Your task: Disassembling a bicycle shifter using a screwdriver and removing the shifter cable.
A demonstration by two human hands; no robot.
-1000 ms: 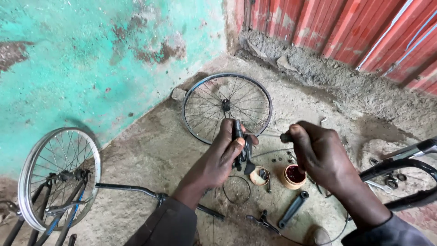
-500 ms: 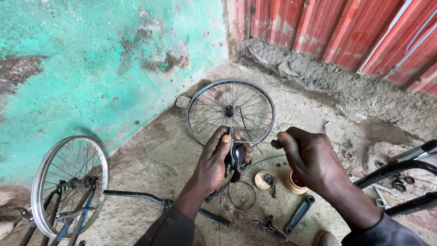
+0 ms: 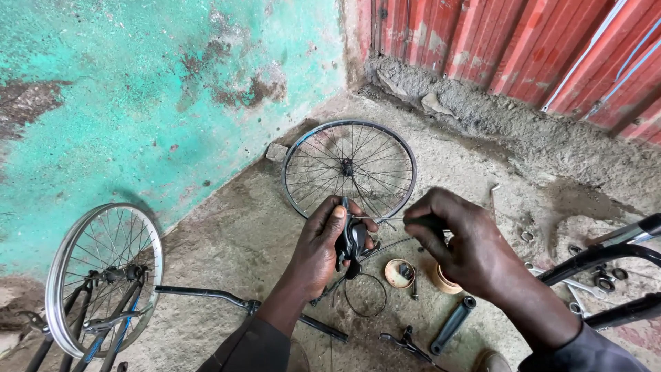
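My left hand [image 3: 323, 244] grips a small black bicycle lever part [image 3: 352, 241] held upright in front of me. My right hand [image 3: 461, 248] pinches a thin steel cable [image 3: 379, 220] that runs from its fingertips into the top of that black part. More of the cable hangs down and coils into a loop [image 3: 365, 295] on the floor below my hands. Both hands hover above the concrete floor, just in front of a bare spoked wheel [image 3: 350, 169] lying flat.
A second wheel [image 3: 103, 275] stands in a fork at the left, with a handlebar tube [image 3: 227, 300] beside it. On the floor lie a small open tin [image 3: 399, 273], a black socket tool [image 3: 452, 325], pliers [image 3: 407, 342], wrenches [image 3: 571, 282] and nuts. A black bicycle frame [image 3: 606, 255] is at right.
My right hand has moved left toward the black part, shortening the stretch of cable between the hands. The view has shifted a little, and the left hand keeps its grip.
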